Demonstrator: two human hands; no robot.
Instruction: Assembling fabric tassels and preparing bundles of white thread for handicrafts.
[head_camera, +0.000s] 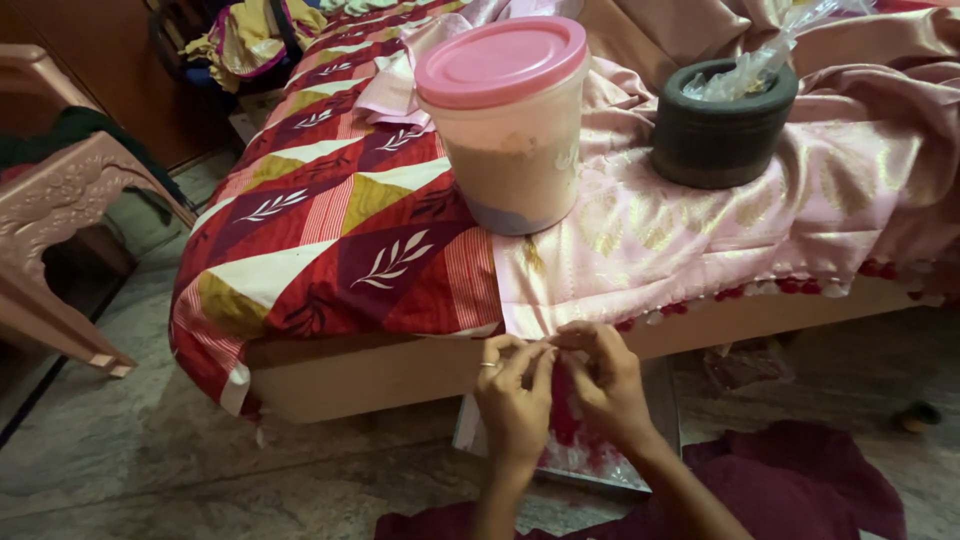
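My left hand (512, 392) and my right hand (605, 380) meet just below the edge of the bed, fingertips pinched together on the hem of a pink and gold cloth (690, 225) that hangs over the bed's side. Small red tassels (800, 286) run along that hem. A ring shows on my left hand. Under my hands lies a flat tray (470, 428) with red and white threads in it, partly hidden.
On the bed stand a clear tub with a pink lid (510, 120) and a dark round stone mortar (722, 125) holding a plastic bag. A red patterned bedsheet (330, 220) covers the bed's left. A pink plastic chair (55, 215) stands left. Maroon cloth (800, 485) lies below.
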